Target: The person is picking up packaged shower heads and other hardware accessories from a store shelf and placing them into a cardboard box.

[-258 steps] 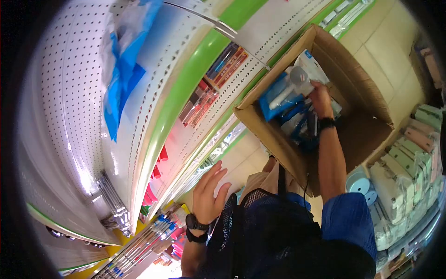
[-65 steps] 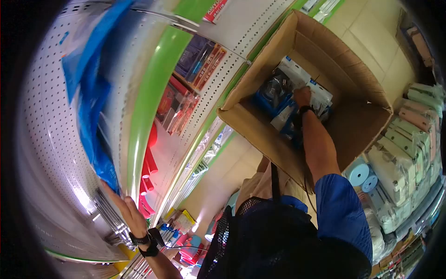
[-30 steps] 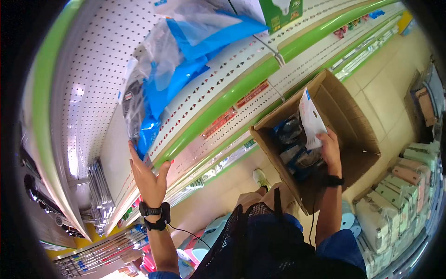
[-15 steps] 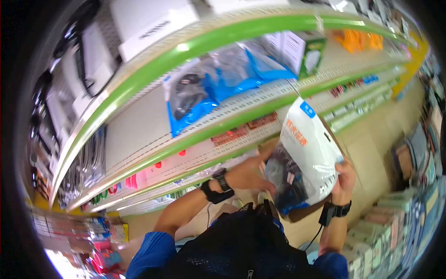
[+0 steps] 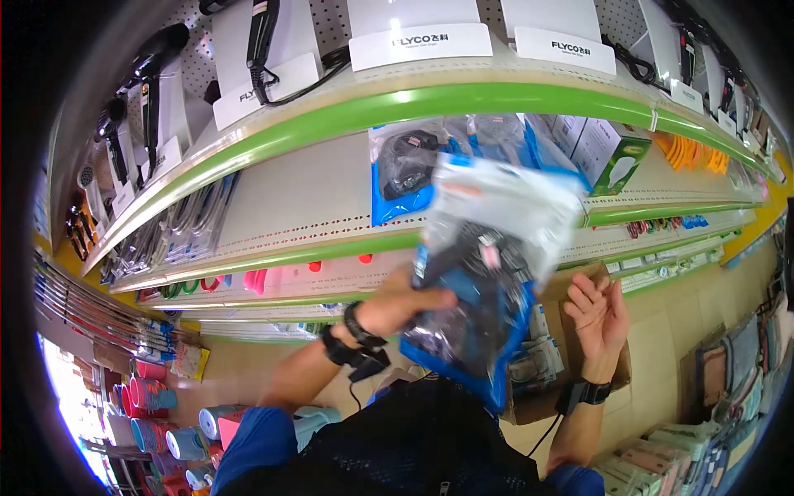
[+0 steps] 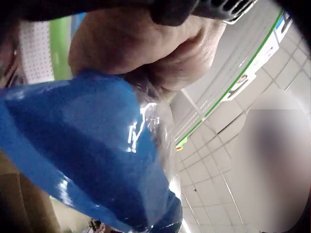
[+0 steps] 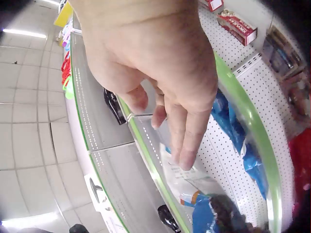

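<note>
My left hand (image 5: 404, 304) grips a plastic bag package (image 5: 488, 281) by its side, thumb across its front. The bag has a white top, a clear middle showing a dark item with a small label, and a blue bottom; the item's kind is blurred. It is held upright before the shelf. In the left wrist view the bag's blue bottom (image 6: 87, 141) hangs below the hand. My right hand (image 5: 597, 318) is apart from the bag, fingers loosely bent and holding nothing. Similar blue-bottomed bags (image 5: 404, 175) stand on the middle shelf behind.
An open cardboard box (image 5: 566, 339) with more packages stands below, between bag and right hand. A green-and-white box (image 5: 616, 165) is right of the shelved bags. Hair dryers (image 5: 150, 103) line the upper shelf, whose green edge (image 5: 397, 103) juts out above. Stacked goods (image 5: 653, 463) stand at lower right.
My right hand lifted the package out of the cardboard box. My left hand came from the shelf and took it; the right hand let go. The head view has turned toward the shelves.
</note>
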A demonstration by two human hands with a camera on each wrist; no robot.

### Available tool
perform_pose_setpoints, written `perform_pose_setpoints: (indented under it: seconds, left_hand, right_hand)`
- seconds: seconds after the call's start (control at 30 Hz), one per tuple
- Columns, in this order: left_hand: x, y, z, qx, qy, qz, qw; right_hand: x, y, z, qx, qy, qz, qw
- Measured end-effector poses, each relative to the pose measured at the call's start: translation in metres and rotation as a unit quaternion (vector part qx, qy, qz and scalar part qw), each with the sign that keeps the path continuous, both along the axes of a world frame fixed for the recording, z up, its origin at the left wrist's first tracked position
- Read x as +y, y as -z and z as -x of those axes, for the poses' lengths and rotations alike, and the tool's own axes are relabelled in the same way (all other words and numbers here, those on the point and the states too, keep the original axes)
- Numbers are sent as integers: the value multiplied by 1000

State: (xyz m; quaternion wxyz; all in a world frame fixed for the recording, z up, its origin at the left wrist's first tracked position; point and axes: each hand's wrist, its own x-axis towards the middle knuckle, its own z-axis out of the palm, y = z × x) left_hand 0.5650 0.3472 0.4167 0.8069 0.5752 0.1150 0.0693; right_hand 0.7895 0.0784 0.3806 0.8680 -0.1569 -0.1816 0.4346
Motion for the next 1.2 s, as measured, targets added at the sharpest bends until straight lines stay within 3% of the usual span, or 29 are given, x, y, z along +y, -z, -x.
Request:
perform_pose_setpoints:
  seconds: [0.07, 0.2, 0.27, 0.43, 0.57, 0.6, 0.63, 0.67, 0.73, 0.77, 0.8, 0.87, 0.93, 1.0, 1.03, 1.07, 1.13, 1.2]
  left_hand:
    - [32, -24, 11, 19, -69, 59, 996]
    - [104, -59, -7, -6, -137, 26, 990]
    - [133, -70, -28, 35, -176, -12, 984]
    - [202, -43, -84, 47, -162, -5, 986]
    - [211, -31, -99, 94, -162, -68, 980]
    - [207, -31, -99, 117, -176, -114, 971]
    - [208, -24, -99, 104, -192, -235, 947]
    - [212, -19, -100, 107, -184, -236, 948]
    - [221, -9, -98, 146, -263, -495, 815]
    - [233, -2, -98, 112, -217, -454, 857]
    - [244, 6, -102, 115, -218, -452, 857]
    - [245, 9, -110, 168, -201, -526, 809]
    - [235, 6, -114, 219, -156, -492, 828]
    - [218, 5, -116, 91, -339, -582, 733]
    - [205, -8, -113, 70, -265, -560, 782]
    - [196, -17, -112, 71, -260, -562, 782]
    - [182, -26, -111, 176, -95, -557, 806]
    - [194, -19, -105, 181, -113, -590, 779]
  right_hand:
    - [-8, 17, -4, 42, 2, 7, 999]
    - [-19, 54, 1, 94, 42, 21, 994]
    - [-24, 67, 4, 121, 56, 13, 991]
    - [-36, 80, 17, 137, 89, 45, 986]
    - [-57, 87, 20, 130, 148, 62, 978]
    - [-64, 91, 19, 135, 155, 62, 977]
    - [-71, 96, 17, 137, 171, 71, 973]
    - [-77, 100, 19, 139, 187, 82, 969]
    - [-86, 107, 21, 142, 199, 94, 965]
    - [-90, 113, 21, 158, 210, 107, 959]
    - [-92, 118, 23, 174, 222, 119, 952]
    - [-92, 125, 24, 177, 219, 119, 952]
    - [-93, 125, 24, 177, 217, 121, 952]
    - [-90, 126, 25, 184, 216, 114, 952]
    - [-89, 126, 23, 187, 217, 115, 951]
    - [-88, 127, 22, 187, 213, 111, 952]
    - [-90, 126, 20, 188, 209, 111, 953]
    - [-93, 126, 20, 182, 218, 123, 951]
